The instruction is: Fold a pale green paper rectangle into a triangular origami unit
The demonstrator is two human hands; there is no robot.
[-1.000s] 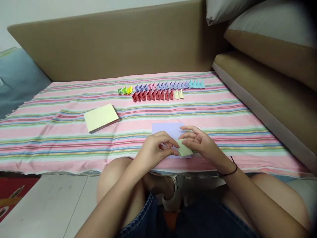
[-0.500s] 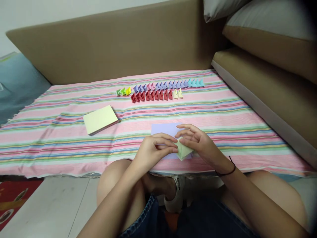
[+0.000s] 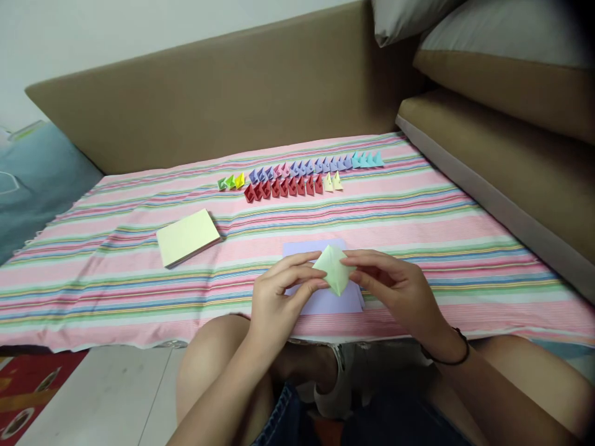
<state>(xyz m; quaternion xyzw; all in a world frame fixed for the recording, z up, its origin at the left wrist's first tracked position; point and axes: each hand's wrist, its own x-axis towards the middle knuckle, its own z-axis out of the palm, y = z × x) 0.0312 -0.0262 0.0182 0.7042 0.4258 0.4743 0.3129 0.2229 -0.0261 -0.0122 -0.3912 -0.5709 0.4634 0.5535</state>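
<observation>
My left hand [image 3: 279, 291] and my right hand [image 3: 395, 288] pinch a small pale green folded paper [image 3: 332, 272] between their fingertips, lifted a little above a lilac sheet [image 3: 330, 300] that lies flat on the striped cloth [image 3: 418, 235]. The green piece shows a diamond shape with a centre crease. Farther back, two rows of several small folded paper pieces [image 3: 297, 176] stand in green, yellow, purple, pink, blue and red.
A stack of pale yellow paper [image 3: 187, 236] lies to the left on the cloth. Brown sofa cushions [image 3: 511, 155] rise at the right and a brown backrest [image 3: 223, 93] behind. My knees are under the cloth's front edge.
The green paper went from lying pressed on the lilac sheet to being lifted and turned between both hands' fingertips, now showing a diamond shape. The view shifted slightly.
</observation>
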